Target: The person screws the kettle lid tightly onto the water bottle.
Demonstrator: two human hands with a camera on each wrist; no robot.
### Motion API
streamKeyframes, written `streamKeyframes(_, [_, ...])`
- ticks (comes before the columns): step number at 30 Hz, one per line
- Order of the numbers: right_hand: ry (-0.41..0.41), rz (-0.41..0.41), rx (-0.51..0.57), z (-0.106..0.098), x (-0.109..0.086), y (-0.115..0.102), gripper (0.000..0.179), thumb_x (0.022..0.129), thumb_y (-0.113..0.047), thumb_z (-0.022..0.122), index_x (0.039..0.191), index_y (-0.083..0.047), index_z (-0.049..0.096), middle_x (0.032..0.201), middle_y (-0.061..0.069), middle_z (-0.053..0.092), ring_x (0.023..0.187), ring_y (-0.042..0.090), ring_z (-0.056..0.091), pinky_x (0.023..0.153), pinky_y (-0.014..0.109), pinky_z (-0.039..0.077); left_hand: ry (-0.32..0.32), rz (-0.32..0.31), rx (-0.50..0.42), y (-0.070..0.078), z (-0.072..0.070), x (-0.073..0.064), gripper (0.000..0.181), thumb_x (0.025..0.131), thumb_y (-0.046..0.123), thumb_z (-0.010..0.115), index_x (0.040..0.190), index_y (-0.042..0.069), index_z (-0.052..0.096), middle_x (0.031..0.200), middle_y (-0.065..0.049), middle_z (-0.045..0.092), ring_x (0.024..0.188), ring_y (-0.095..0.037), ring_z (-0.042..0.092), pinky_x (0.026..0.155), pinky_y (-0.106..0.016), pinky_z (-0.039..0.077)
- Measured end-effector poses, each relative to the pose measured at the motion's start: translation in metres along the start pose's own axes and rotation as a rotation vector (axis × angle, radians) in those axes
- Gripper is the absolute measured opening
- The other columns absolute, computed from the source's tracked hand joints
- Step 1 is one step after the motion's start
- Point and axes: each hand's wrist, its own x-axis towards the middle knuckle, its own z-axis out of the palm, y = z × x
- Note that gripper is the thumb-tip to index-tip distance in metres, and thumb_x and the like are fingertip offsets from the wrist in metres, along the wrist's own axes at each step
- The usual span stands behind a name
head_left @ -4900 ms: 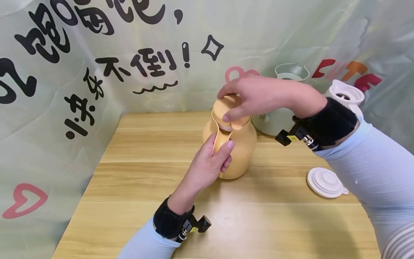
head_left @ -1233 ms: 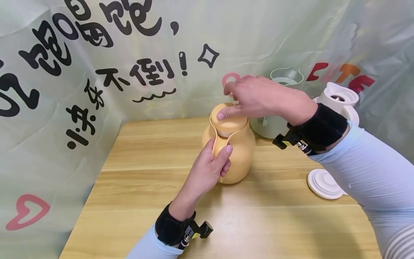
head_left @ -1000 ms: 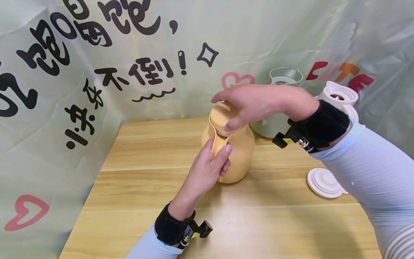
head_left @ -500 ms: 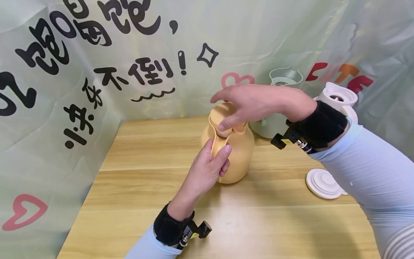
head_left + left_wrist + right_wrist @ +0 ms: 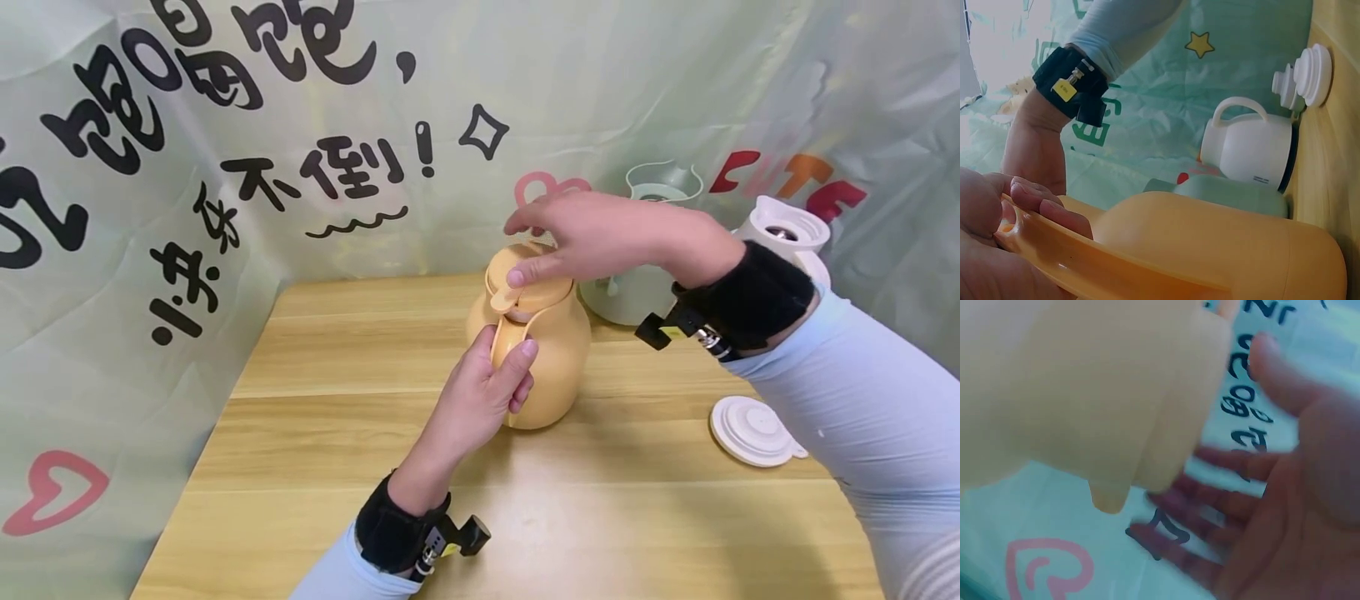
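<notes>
A yellow thermos jug [image 5: 558,367] stands upright on the wooden table. My left hand [image 5: 480,383] grips its handle [image 5: 508,340], fingers wrapped round it, as the left wrist view also shows. The round yellow lid [image 5: 525,267] sits in the jug's mouth, its small tab [image 5: 504,300] pointing to the handle. Over the lid hovers my right hand [image 5: 592,233], thumb across the lid's top in the head view. In the right wrist view the fingers [image 5: 1235,500] of that hand are spread and blurred beside the lid's rim, with the thumb held away from it.
Behind the jug on the right stands a pale green jug [image 5: 633,296] without a lid. A white jug [image 5: 1250,147], also lidless, is farther right. A white lid [image 5: 753,429] lies on the table [image 5: 315,467] at the right. A printed curtain [image 5: 420,242] closes off the back and left.
The lid has turned clockwise, its tab coming from the right round to the handle. My right hand has repeatedly loosened and shifted over the lid. My left hand has kept its grip.
</notes>
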Motion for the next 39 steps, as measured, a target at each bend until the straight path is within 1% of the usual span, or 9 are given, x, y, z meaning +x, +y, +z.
streamKeyframes(4, [-0.087, -0.107, 0.111, -0.002, -0.007, 0.008, 0.073, 0.095, -0.039, 0.08, 0.155, -0.013, 0.048, 0.151, 0.004, 0.056, 0.137, 0.022, 0.053, 0.119, 0.049, 0.04, -0.001, -0.008, -0.018, 0.0, 0.0, 0.001, 0.024, 0.112, 0.032, 0.055, 0.115, 0.009, 0.05, 0.073, -0.005, 0.053, 0.062, -0.018, 0.051, 0.057, -0.024, 0.046])
streamKeyframes(8, [-0.09, -0.148, 0.077, 0.001, -0.006, 0.008, 0.069, 0.092, -0.025, 0.079, 0.153, -0.011, 0.05, 0.148, 0.004, 0.058, 0.135, 0.021, 0.054, 0.118, 0.048, 0.041, 0.01, -0.019, -0.014, -0.001, 0.0, 0.001, 0.023, 0.112, 0.032, 0.055, 0.113, 0.009, 0.05, 0.072, -0.005, 0.053, 0.061, -0.018, 0.051, 0.057, -0.024, 0.046])
streamKeyframes(14, [0.024, -0.011, -0.069, 0.007, 0.002, 0.002, 0.081, 0.089, -0.062, 0.079, 0.144, -0.007, 0.058, 0.132, 0.014, 0.065, 0.122, 0.031, 0.062, 0.102, 0.05, 0.05, 0.012, 0.004, 0.006, -0.003, 0.0, 0.001, 0.02, 0.112, 0.028, 0.055, 0.11, 0.008, 0.051, 0.07, -0.004, 0.053, 0.059, -0.017, 0.05, 0.055, -0.024, 0.045])
streamKeyframes(20, [0.096, 0.187, -0.237, 0.012, -0.003, -0.007, 0.085, 0.09, -0.086, 0.052, 0.125, -0.008, 0.059, 0.103, 0.01, 0.068, 0.094, 0.03, 0.065, 0.073, 0.048, 0.052, 0.004, 0.005, 0.009, -0.002, 0.0, 0.001, 0.021, 0.112, 0.03, 0.055, 0.112, 0.009, 0.05, 0.071, -0.004, 0.053, 0.06, -0.017, 0.051, 0.056, -0.024, 0.045])
streamKeyframes(24, [0.112, 0.118, -0.167, 0.005, -0.006, -0.006, 0.078, 0.094, -0.075, 0.06, 0.135, -0.009, 0.055, 0.118, 0.012, 0.066, 0.111, 0.032, 0.062, 0.086, 0.049, 0.052, 0.001, 0.009, 0.0, -0.002, -0.001, 0.001, 0.022, 0.112, 0.03, 0.055, 0.112, 0.009, 0.05, 0.071, -0.004, 0.053, 0.061, -0.017, 0.051, 0.056, -0.024, 0.046])
streamKeyframes(28, [0.0, -0.064, -0.058, 0.003, -0.002, -0.005, 0.08, 0.094, -0.054, 0.077, 0.153, -0.009, 0.048, 0.146, 0.013, 0.057, 0.134, 0.033, 0.053, 0.111, 0.052, 0.045, 0.003, 0.011, -0.012, -0.003, -0.001, 0.001, 0.022, 0.112, 0.029, 0.055, 0.112, 0.008, 0.05, 0.071, -0.005, 0.052, 0.06, -0.017, 0.05, 0.056, -0.024, 0.046])
streamKeyframes(31, [-0.055, -0.125, -0.055, 0.005, 0.001, -0.005, 0.076, 0.091, -0.044, 0.08, 0.153, -0.01, 0.05, 0.147, 0.009, 0.057, 0.131, 0.028, 0.055, 0.111, 0.049, 0.046, 0.0, 0.017, -0.017, -0.003, -0.001, 0.002, 0.021, 0.112, 0.028, 0.054, 0.112, 0.008, 0.05, 0.071, -0.005, 0.052, 0.06, -0.018, 0.05, 0.056, -0.024, 0.045])
streamKeyframes(33, [-0.047, -0.107, -0.086, 0.006, 0.003, -0.006, 0.076, 0.09, -0.044, 0.08, 0.151, -0.009, 0.052, 0.142, 0.01, 0.06, 0.125, 0.027, 0.057, 0.107, 0.048, 0.048, -0.002, 0.019, -0.016, -0.003, -0.001, 0.002, 0.021, 0.112, 0.029, 0.054, 0.112, 0.008, 0.05, 0.071, -0.005, 0.052, 0.06, -0.018, 0.05, 0.056, -0.024, 0.045])
streamKeyframes(39, [-0.001, 0.068, -0.214, 0.011, 0.006, -0.011, 0.096, 0.088, -0.077, 0.067, 0.154, -0.009, 0.049, 0.134, 0.017, 0.058, 0.113, 0.033, 0.063, 0.097, 0.054, 0.052, -0.004, 0.011, -0.01, -0.003, 0.0, 0.001, 0.022, 0.112, 0.03, 0.054, 0.114, 0.008, 0.05, 0.071, -0.005, 0.052, 0.06, -0.017, 0.05, 0.056, -0.024, 0.045])
